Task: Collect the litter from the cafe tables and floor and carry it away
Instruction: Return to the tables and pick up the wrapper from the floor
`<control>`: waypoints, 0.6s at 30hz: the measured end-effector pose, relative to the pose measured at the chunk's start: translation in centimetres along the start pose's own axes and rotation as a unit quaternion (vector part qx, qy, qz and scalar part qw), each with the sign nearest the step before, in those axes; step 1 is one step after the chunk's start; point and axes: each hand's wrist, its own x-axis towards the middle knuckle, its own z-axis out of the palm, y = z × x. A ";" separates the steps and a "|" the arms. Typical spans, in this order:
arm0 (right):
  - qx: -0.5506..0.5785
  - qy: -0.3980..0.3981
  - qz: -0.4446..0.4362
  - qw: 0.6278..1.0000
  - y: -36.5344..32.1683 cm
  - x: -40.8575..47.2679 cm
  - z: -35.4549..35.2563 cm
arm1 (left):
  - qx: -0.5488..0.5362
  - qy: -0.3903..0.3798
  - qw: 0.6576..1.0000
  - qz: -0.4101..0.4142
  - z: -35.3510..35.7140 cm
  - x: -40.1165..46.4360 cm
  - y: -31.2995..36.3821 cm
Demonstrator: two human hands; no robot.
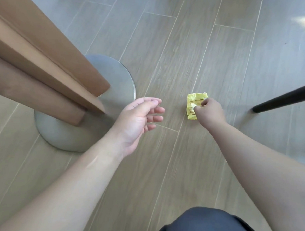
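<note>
View from the head camera, looking down at a wood-plank floor (170, 45). At far left, a brown table post (35, 69) slants down to a round grey metal base (114, 81) that rests flat on the planks. Just right of the base, the left hand (139, 120) hovers palm up with its fingers (155, 110) loosely extended and slightly spread; it holds nothing and touches neither the base nor the floor. Farther right, a crumpled yellow wrapper (194, 102) lies on the floor at a seam between two planks. The right hand (209, 110) reaches down to it from the lower right, knuckles up, with thumb and fingertips curled onto the wrapper's right edge in a pinch; whether the wrapper has left the floor cannot be told. At far right, a black furniture leg (283, 98) slants down to the floor, well apart from the wrapper. At bottom centre-right, a knee in dark grey fabric (212, 226) fills the foreground between the two forearms.
</note>
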 end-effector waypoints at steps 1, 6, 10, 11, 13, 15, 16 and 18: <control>-0.047 0.013 -0.016 0.999 0.1 0.9 0.5 | -0.002 0.004 1.000 0.002 0.0 0.2 -0.2; -0.207 0.024 -0.040 0.977 1.4 4.1 2.5 | -0.005 0.013 1.000 0.000 0.4 0.7 -1.4; -0.242 -0.020 -0.039 0.969 2.8 5.2 3.5 | -0.006 0.011 1.000 -0.002 1.0 1.1 -2.2; -0.241 -0.036 -0.038 0.969 3.2 5.2 3.8 | -0.006 0.012 1.000 -0.002 1.1 1.2 -2.3; -0.241 -0.055 -0.051 0.968 4.0 4.7 4.3 | -0.002 0.011 1.000 -0.003 1.3 1.5 -2.6; -0.241 -0.054 -0.076 0.966 4.6 4.0 4.9 | 0.003 0.010 1.000 -0.004 1.4 1.6 -2.8; -0.236 -0.053 -0.085 0.967 4.8 3.6 5.2 | 0.004 0.009 1.000 -0.004 1.5 1.6 -2.8; -0.214 -0.055 -0.095 0.971 4.8 3.0 5.7 | 0.006 0.008 1.000 -0.004 1.5 1.6 -2.8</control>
